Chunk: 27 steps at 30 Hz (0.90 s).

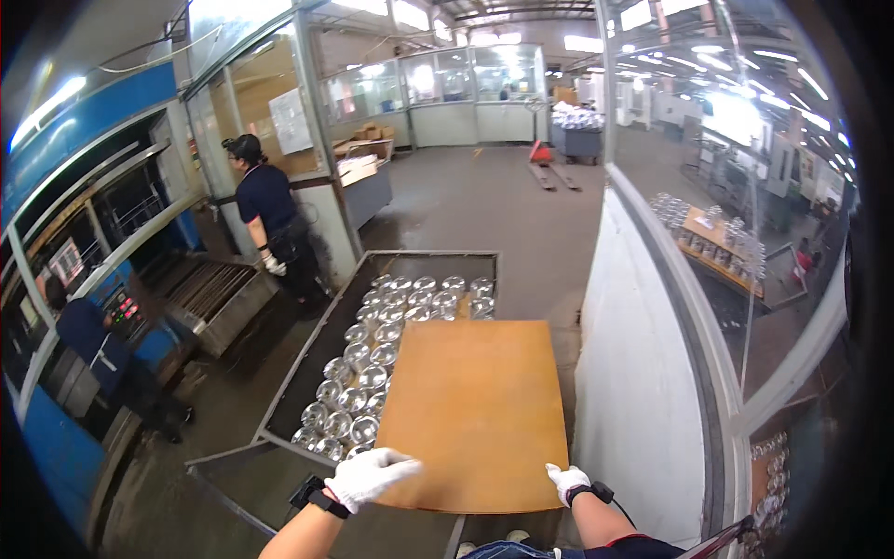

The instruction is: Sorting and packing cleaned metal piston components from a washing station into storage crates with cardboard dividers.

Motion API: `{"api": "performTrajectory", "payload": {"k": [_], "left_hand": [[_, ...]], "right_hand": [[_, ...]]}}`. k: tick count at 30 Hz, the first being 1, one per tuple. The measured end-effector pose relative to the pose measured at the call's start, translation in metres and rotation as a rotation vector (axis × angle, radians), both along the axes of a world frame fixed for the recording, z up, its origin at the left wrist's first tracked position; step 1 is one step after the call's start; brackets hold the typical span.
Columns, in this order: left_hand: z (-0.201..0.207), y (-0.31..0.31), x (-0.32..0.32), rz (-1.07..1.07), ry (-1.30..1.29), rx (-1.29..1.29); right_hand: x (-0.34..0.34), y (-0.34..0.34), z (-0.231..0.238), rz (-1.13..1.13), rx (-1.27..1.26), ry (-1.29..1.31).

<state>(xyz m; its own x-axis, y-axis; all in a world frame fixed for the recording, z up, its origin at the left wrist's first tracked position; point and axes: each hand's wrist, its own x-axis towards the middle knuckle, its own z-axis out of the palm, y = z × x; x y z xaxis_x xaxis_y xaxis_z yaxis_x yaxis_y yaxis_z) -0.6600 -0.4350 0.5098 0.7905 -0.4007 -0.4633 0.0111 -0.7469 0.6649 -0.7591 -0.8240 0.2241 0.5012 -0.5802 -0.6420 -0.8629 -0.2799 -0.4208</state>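
Note:
A large flat brown board [475, 410] lies tilted over the near right part of a dark metal-framed bin [312, 368]. My right hand [568, 482], in a white glove, is closed on the board's near right edge. At its near left corner is my left hand [372, 478], also gloved in white, with the fingers stretched out over the board's surface, slightly blurred. Beside and beyond the board, rows of shiny round metal parts [372, 377] fill the bin; the board hides the rest of them.
A white wall panel with a window frame [643, 373] stands close on my right. To the left, one person [270, 219] stands by a doorway and another [107, 349] works at a blue machine [56, 466]. A red pallet jack [549, 168] is farther off.

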Motion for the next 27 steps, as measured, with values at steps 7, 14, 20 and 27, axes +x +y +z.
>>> {"api": "performTrajectory", "payload": {"k": [7,14,20,27], "left_hand": [[0.114,-0.08,-0.085,-0.518,-0.347,-1.233],[0.135,-0.115,-0.107,-0.444,-0.298,-1.584],[0.13,-0.069,-0.12,-0.391,-0.721,-1.337],[0.146,-0.04,-0.149,-0.33,-0.833,-1.282]], "right_hand": [[0.018,0.001,-0.035,0.284,-0.017,-0.013],[0.014,-0.05,-0.116,0.25,-0.05,-0.084],[0.018,-0.002,-0.046,0.08,0.254,-0.21],[0.018,0.011,-0.039,0.051,0.346,-0.268]]}}
